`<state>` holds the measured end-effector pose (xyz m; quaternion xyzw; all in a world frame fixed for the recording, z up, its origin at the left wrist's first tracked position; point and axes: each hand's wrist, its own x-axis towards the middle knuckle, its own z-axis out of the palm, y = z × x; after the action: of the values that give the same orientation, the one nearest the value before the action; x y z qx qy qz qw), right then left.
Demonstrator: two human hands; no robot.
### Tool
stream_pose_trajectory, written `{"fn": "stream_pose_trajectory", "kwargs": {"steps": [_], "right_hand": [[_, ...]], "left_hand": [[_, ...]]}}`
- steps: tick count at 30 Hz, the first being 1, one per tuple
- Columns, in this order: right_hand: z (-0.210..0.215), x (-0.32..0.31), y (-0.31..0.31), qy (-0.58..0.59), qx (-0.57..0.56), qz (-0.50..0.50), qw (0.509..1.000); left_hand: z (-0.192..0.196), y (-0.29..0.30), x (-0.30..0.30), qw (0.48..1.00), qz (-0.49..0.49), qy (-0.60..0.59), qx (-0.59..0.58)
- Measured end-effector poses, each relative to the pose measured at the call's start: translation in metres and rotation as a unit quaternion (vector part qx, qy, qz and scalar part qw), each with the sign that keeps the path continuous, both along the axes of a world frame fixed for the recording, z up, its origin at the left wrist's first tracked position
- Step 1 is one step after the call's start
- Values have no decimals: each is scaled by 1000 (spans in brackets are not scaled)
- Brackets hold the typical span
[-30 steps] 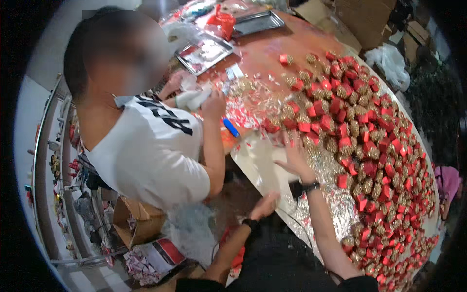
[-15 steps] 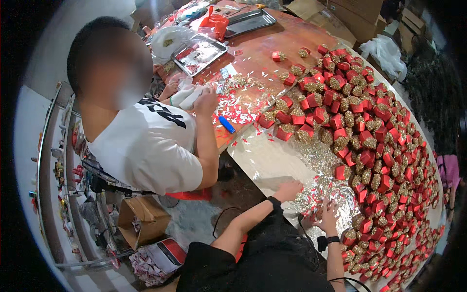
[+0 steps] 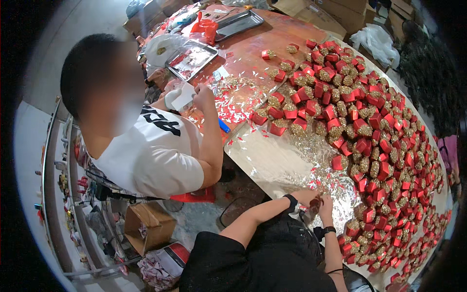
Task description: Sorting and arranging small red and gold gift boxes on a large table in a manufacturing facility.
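Note:
At the near edge of the table, my left hand [image 3: 305,196] and my right hand [image 3: 326,207] have come together. Between their fingers is a small dark red-brown piece [image 3: 315,204], too blurred to name. Both hands look closed around it. Just beyond them lie scattered gold and silver flakes with small red and white cut-outs [image 3: 327,182] on the pale board [image 3: 265,165]. To the right of my hands spreads a large heap of red faceted pieces with gold, rough-textured tops [image 3: 362,131].
A co-worker in a white shirt [image 3: 165,165] sits at left, holding a white card [image 3: 183,97]. Farther along the table are a blue tube-shaped object [image 3: 224,125], metal trays [image 3: 238,25] and a red plastic bag [image 3: 204,30]. A cardboard box [image 3: 148,226] stands on the floor.
My hands were apart over the loose flakes and have drawn together at the table edge, with a dark red-brown piece between them. The co-worker's white card shows more fully. The whole view has shifted slightly.

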<state>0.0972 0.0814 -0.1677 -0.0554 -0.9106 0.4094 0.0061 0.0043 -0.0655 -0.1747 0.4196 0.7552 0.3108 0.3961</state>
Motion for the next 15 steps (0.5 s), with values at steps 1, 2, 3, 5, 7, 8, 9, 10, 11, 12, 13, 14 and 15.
{"fn": "stream_pose_trajectory", "kwargs": {"steps": [1,2,3,5,7,8,9,10,11,12,13,14,15], "right_hand": [[3,-2,2,19,31,1,999],[7,-4,5,18,32,-3,999],[9,-6,12,12,41,9,999],[44,-15,10,-40,213,105,971],[83,-20,-4,-104,247,61,961],[90,-20,-3,-166,280,16,945],[65,-12,9,-166,254,21,953],[61,-8,15,-167,253,15,953],[57,-4,21,-191,236,18,952],[54,-3,21,-214,218,24,952],[66,-4,18,-217,226,27,949],[53,4,26,-220,226,20,949],[30,19,41,-197,176,29,964]], "left_hand": [[-9,-4,-3,1000,20,-3,16],[-18,-4,-3,999,40,-6,33],[-13,-9,-8,998,48,19,31],[-28,-26,-17,997,59,29,35],[-25,-40,-24,996,63,36,43],[-7,-45,-33,994,102,29,8],[7,-54,-40,989,146,26,-28],[2,-66,-47,977,206,47,-21],[-5,-77,-55,962,265,67,-14],[-6,-90,-69,945,309,105,-24],[-4,-104,-86,924,354,143,-35],[17,-103,-102,904,379,177,-85],[38,-96,-121,884,397,210,-133]]}}
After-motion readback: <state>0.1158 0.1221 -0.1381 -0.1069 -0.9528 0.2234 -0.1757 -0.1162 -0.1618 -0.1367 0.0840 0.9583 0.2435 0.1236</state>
